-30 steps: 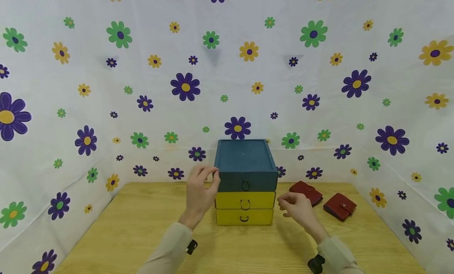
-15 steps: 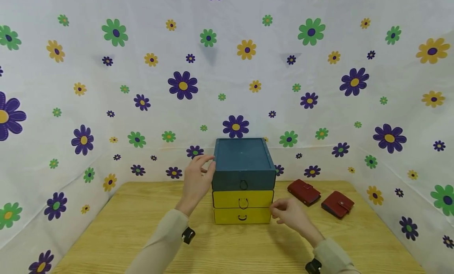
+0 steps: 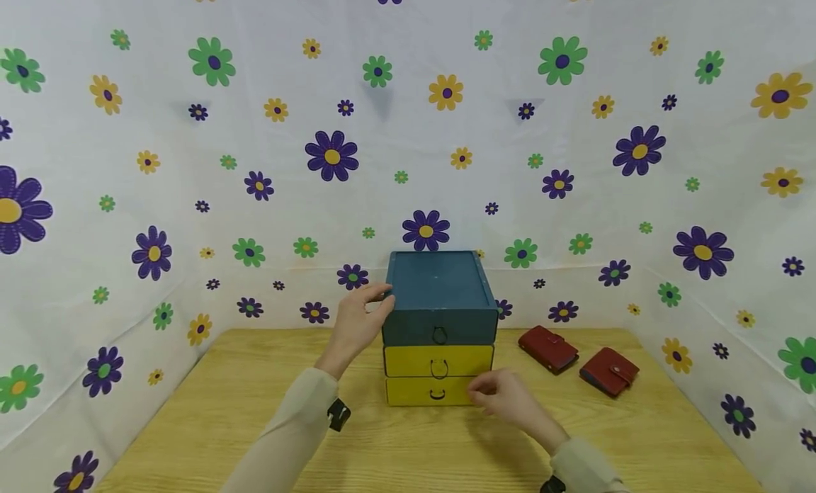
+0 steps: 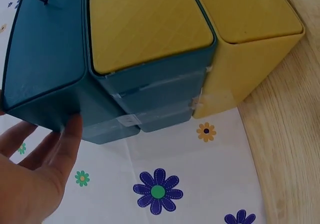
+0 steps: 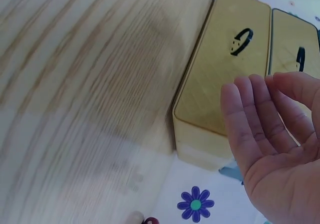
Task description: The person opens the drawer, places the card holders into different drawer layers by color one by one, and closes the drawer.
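A stack of three drawers stands at the back middle of the table: a blue top drawer, a yellow middle drawer and a yellow bottom drawer. Each has a small dark loop handle. My left hand is at the upper left side of the blue drawer; in the left wrist view its fingertips rest against that side. My right hand hovers in front of the bottom drawer's right end, fingers loosely bent and holding nothing. The right wrist view shows the hand beside the bottom drawer's loop handle.
Two dark red snap-strap wallets, one farther back and one nearer, lie right of the stack. The wooden table meets a white flower-print cloth behind and at both sides.
My right hand has moved left and down, from right of the stack to the bottom drawer's front. My left hand has shifted slightly, close against the blue drawer's side. The drawers stay closed.
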Tool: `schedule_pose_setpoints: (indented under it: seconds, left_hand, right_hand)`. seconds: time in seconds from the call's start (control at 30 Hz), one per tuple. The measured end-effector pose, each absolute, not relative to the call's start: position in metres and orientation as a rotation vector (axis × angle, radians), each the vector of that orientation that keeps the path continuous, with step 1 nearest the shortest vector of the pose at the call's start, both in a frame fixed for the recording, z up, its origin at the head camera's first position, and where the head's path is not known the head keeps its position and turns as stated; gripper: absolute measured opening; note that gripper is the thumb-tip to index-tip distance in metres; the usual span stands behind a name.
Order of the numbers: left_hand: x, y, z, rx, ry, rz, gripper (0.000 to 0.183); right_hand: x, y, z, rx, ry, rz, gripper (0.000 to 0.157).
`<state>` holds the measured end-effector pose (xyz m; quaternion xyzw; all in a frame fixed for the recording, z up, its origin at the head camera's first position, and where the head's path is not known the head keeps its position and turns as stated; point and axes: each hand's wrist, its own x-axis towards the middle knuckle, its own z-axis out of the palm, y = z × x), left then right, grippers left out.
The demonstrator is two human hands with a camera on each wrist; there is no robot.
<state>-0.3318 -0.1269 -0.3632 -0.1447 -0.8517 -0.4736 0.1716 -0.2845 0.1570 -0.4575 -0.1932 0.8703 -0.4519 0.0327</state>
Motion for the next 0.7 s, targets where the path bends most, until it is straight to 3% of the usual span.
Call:
schedule_pose_setpoints:
  seconds: [0.27, 0.7]
  left_hand:
    - [-0.33, -0.131, -0.359, -0.417, -2.482, -1.375, 0.041]
    - [-0.331, -0.129, -0.361, -0.428, -2.437, -1.374, 0.038]
  right_hand:
    - [-0.288, 0.139, -0.461, -0.821, 2.775, -1.073, 0.021]
    - [-0.293, 0.12, -0.465, -0.968, 2.787, -0.914, 0.025]
